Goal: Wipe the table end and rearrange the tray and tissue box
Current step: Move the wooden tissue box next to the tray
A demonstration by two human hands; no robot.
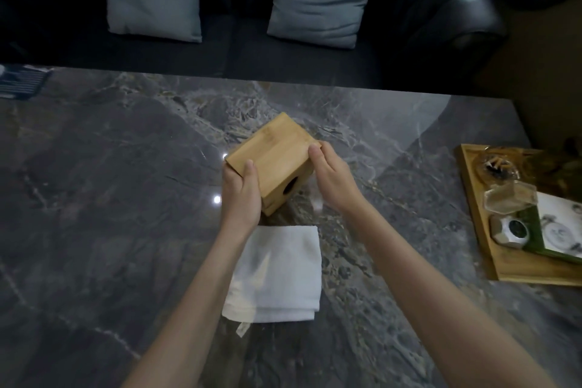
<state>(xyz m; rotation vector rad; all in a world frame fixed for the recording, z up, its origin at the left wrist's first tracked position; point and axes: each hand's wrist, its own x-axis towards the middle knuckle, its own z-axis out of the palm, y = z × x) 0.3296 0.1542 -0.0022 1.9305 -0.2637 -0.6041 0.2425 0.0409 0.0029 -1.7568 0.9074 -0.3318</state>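
At centre of the dark marble tabletop (110,167), head view: a wooden tissue box (274,157) is held between both hands, turned on a diagonal, with a round hole showing on its near side face. Left hand (242,195) has its grip pressed on the box's 8 o'clock corner, thumb on top. Right hand (333,179) has its grip pressed on the 3 o'clock edge, thumb on the top corner. Cannot tell whether the box rests on the tabletop or is lifted clear. Just at 6 o'clock of the box, under the left forearm, lies a folded white cloth (280,274), flat. Well apart at 3 o'clock, near the tabletop's end, sits a wooden tray (504,264) carrying small glass and ceramic items, blurred. At 12 o'clock beyond the tabletop edge: a dark sofa (425,25) with two grey cushions (318,0).
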